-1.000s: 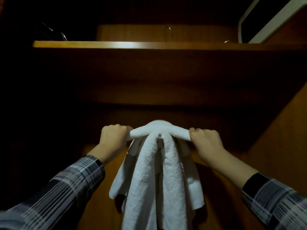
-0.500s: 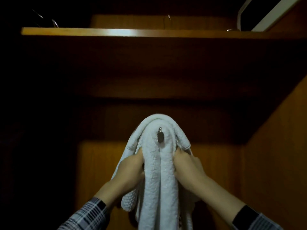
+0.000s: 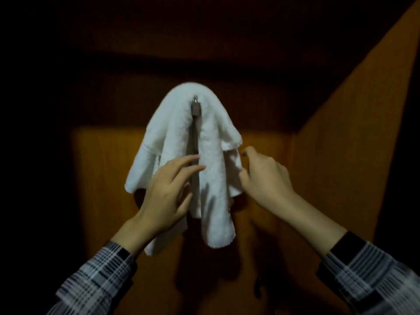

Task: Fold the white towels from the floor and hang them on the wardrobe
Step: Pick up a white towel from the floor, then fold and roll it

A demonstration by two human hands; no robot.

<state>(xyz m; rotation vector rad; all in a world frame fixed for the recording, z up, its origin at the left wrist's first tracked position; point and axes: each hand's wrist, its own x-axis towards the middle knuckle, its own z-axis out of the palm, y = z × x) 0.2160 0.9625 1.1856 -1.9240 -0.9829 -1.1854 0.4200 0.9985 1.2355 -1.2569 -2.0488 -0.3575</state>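
Inside the wardrobe [image 3: 354,133], the white towel [image 3: 211,169] hung draped over a metal rod [image 3: 196,108]. The left hand [image 3: 166,196] lay flat-fingered against it, apparently smoothing; the right hand [image 3: 266,178] pinched its side edge, likely straightening the drape.

Plaid sleeves [image 3: 97,276] frame a small metal fitting [image 3: 195,108].

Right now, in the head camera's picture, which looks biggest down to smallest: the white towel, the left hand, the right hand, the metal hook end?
1. white towel, by far the largest.
2. left hand and right hand: they look alike, so I won't rank them.
3. metal hook end, smallest.
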